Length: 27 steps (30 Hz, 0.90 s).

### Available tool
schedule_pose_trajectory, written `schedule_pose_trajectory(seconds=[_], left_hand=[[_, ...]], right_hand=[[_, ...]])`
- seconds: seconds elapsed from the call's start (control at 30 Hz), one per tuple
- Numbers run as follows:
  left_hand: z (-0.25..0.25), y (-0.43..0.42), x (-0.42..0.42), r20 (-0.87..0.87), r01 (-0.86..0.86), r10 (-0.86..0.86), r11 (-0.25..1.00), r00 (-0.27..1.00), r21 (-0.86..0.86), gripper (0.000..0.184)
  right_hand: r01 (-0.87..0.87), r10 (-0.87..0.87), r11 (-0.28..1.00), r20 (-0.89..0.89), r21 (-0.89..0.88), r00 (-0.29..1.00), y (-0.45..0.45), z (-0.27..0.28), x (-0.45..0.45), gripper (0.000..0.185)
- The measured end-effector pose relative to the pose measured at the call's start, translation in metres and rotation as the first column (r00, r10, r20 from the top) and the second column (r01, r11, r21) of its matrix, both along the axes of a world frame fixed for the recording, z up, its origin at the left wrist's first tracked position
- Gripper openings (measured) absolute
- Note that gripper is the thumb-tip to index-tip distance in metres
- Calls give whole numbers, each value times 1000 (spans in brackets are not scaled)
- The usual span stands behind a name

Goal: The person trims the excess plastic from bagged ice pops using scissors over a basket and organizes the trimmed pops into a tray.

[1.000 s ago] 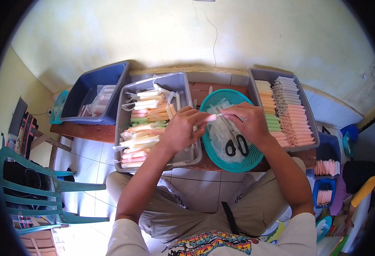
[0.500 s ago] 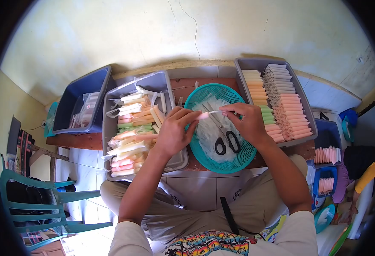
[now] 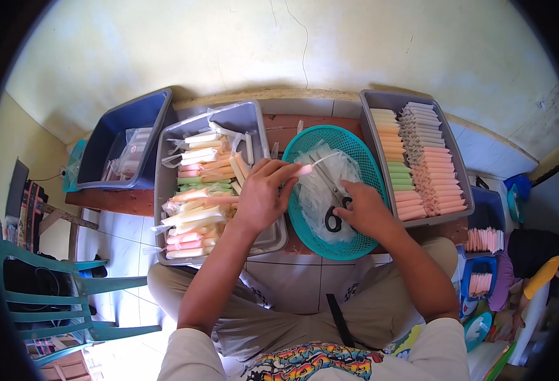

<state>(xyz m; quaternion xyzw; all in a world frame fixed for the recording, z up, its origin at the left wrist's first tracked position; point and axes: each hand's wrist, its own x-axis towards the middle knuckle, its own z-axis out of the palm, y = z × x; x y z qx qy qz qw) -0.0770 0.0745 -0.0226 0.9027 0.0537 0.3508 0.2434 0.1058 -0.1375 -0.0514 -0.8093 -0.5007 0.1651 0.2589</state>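
Observation:
My left hand (image 3: 263,193) pinches a pink ice pop in a clear plastic tube (image 3: 305,170), its thin white twisted end (image 3: 328,157) pointing up to the right. Below it, a turquoise mesh basket (image 3: 376,174) holds crumpled clear plastic bags (image 3: 311,200) and black-handled scissors (image 3: 333,220). At the scissors' handles is my right hand (image 3: 370,208), thumb and forefinger apart on either side of one handle loop, which they partly hide. The scissors still lie on the bags.
A grey tub (image 3: 273,241) of loose coloured ice pops stands left of the basket, and another grey tub (image 3: 413,98) with neat rows stands right. Further left is a dark blue tub (image 3: 95,152). A green chair (image 3: 44,317) is at lower left. Another person's arm (image 3: 519,311) shows at far right.
My right hand has let go of the tube's twisted end and moved down to the scissors' handles. My left hand still holds the ice pop. The view has shifted slightly.

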Motion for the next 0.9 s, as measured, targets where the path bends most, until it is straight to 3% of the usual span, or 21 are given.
schedule_pose_trajectory(seconds=[0.2,0.43,0.63,0.9], left_hand=[[-1,-1,0,1,-12,12,1000,1000,6,39],[-1,-2,-1,-1,-15,15,1000,1000,18,40],[-2,-2,-2,6,-22,22,1000,1000,10,40],[-5,1,-1,30,-105,106,994,994,-14,41]], right_hand=[[-24,44,991,154,-128,987,-1,-20,-14,82],[40,-14,979,128,-201,992,9,-25,-19,92],[11,-6,999,110,-40,994,2,-28,-11,90],[-11,16,999,-119,47,993,-17,14,-12,87]])
